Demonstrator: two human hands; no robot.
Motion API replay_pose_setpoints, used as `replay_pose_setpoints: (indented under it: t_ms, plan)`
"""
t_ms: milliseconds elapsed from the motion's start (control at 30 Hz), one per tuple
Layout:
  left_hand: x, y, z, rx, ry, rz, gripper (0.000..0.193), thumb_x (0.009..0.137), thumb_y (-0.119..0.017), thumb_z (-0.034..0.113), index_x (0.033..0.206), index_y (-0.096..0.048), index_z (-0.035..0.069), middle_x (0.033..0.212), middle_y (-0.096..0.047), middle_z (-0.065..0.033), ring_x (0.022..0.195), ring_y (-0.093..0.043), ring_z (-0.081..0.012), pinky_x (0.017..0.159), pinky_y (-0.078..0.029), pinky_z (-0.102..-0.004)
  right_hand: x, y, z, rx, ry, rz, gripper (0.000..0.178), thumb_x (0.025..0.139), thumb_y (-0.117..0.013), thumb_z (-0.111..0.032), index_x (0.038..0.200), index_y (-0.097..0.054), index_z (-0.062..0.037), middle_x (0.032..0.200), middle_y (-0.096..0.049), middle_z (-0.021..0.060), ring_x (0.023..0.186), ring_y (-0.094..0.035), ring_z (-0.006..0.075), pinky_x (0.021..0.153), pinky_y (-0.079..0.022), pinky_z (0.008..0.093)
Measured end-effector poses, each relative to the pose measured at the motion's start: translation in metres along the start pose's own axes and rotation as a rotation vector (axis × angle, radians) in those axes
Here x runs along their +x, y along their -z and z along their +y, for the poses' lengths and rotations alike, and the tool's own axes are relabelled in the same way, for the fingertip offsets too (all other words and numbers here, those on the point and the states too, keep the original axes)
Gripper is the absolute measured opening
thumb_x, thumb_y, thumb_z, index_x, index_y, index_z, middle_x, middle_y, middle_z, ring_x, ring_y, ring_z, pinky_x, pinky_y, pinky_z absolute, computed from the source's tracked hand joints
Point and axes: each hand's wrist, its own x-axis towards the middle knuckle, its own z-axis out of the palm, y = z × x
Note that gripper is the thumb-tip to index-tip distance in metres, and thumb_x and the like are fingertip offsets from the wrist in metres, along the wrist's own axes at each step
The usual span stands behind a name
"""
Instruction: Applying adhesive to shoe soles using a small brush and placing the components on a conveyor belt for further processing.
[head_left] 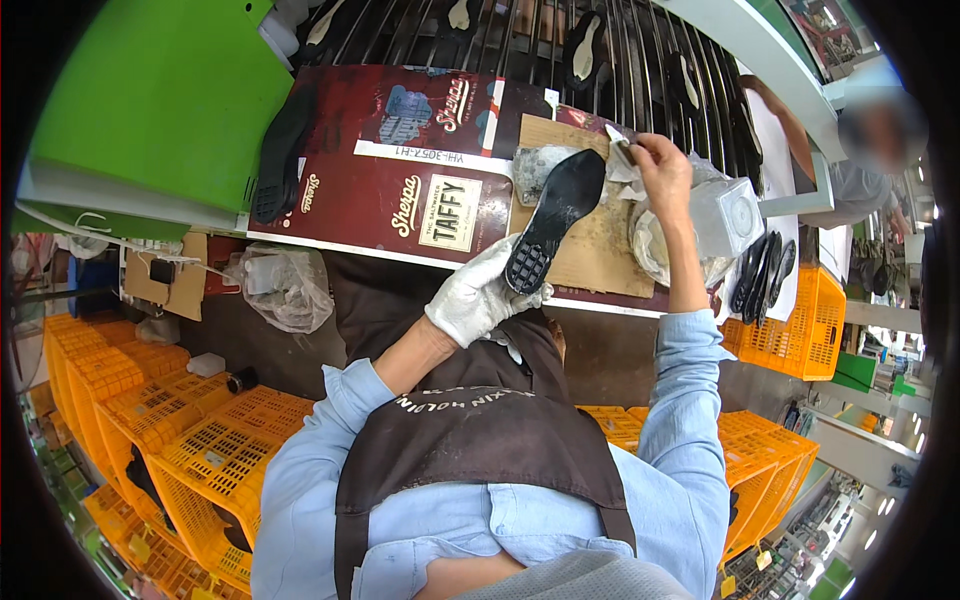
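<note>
My left hand (475, 298), in a white glove, grips a black shoe sole (560, 210) by its heel end. The sole tilts up and to the right, its heel tread showing. My bare right hand (662, 175) pinches a small pale-tipped tool (622, 150) above the table, to the right of the sole's toe; its exact kind is unclear. Beneath the sole lie a brown cardboard sheet (590, 262) and a greyish block (535, 172). Right of the cardboard, by my right forearm, stands a clear plastic container (735, 215), with crumpled plastic around it.
Another black sole (285, 165) lies at the left of the maroon board (350, 215). Beyond is a roller conveyor (540, 40) carrying several soles. More soles (765, 275) sit at the right edge. Orange crates (210, 440) stand behind me on both sides. A person (850, 200) is at far right.
</note>
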Motion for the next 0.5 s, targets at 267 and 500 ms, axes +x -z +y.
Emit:
replay_pose_setpoints:
  t_ms: [267, 500]
  plan:
    - [-0.002, 0.005, 0.004, -0.045, -0.006, -0.025, 0.042, 0.102, -0.045, 0.022, 0.14, -0.041, 0.006, 0.131, -0.055, -0.012, 0.111, -0.06, -0.0249, 0.096, -0.051, -0.0481, 0.015, -0.007, -0.02, 0.114, 0.042, -0.257, 0.021, 0.084, -0.07, -0.008, 0.102, -0.069, 0.0021, 0.083, -0.071, 0.0099, 0.074, -0.065, 0.0112, 0.068, -0.052, 0.0264]
    - [-0.005, 0.007, 0.007, -0.075, -0.026, -0.024, 0.043, 0.102, -0.043, 0.022, 0.142, -0.038, 0.007, 0.131, -0.054, -0.0126, 0.112, -0.059, -0.0262, 0.096, -0.051, -0.0483, 0.027, -0.007, -0.025, 0.356, -0.032, -0.689, 0.018, 0.086, -0.067, -0.004, 0.102, -0.068, 0.0037, 0.091, -0.07, 0.0067, 0.08, -0.065, 0.0111, 0.074, -0.052, 0.0254]
